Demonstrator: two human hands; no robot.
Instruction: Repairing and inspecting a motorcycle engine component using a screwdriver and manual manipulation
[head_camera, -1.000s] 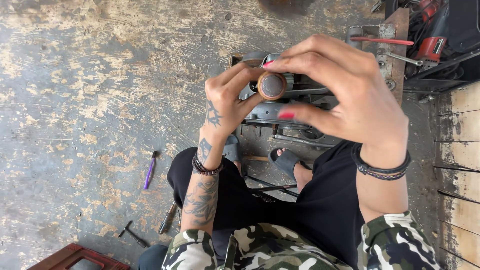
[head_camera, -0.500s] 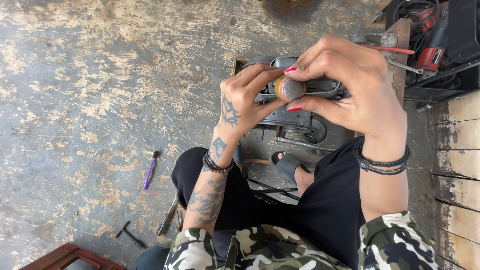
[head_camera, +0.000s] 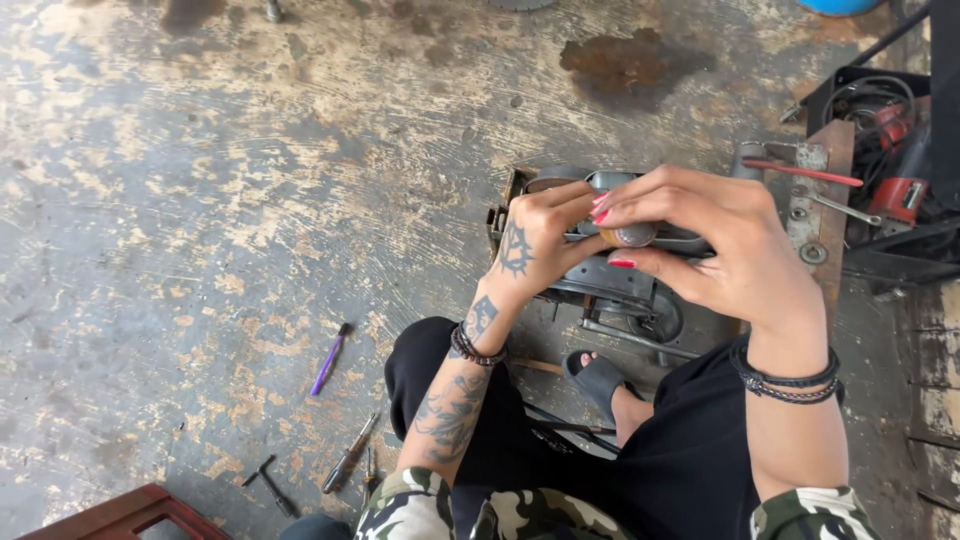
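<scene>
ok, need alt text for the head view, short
Two bare hands, left hand tattooed and right hand with red-painted nails, together grip a small round brown-and-grey metal part above a grey metal machine assembly on a worn concrete floor. A purple-handled brush and screwdrivers lie to the left.

You sit on a worn, stained concrete floor (head_camera: 200, 200); a purple brush (head_camera: 329, 360) lies on it near your left knee; two screwdrivers (head_camera: 350, 455) and a small T-wrench (head_camera: 268, 485) lie close by; a grey metal assembly (head_camera: 620, 285) rests ahead of your sandal (head_camera: 598, 378); a wooden board (head_camera: 818, 200) lies to its right.
</scene>
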